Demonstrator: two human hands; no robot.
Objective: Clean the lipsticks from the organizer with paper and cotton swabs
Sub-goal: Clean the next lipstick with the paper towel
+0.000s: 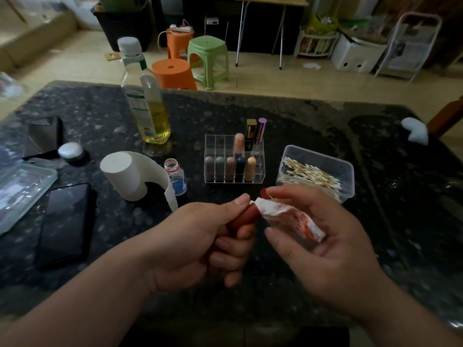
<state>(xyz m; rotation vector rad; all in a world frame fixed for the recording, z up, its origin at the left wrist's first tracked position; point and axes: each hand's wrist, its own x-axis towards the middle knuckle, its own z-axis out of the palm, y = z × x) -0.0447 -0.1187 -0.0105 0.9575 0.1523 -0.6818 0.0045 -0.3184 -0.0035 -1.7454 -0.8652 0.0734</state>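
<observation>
Gripping a red lipstick (244, 217), the left hand (200, 246) faces the right hand (323, 251), whose grip pinches stained paper (275, 209).

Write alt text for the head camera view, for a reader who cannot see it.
Two hands over a dark speckled table: the left hand grips a red lipstick while the right hand holds red-stained paper against its end. Behind them stand a clear organizer of lipsticks, a box of cotton swabs, a paper roll and a bottle of yellow liquid.

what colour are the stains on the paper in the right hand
The paper in the right hand is white with orange-red smears; the head view shows it.
</observation>
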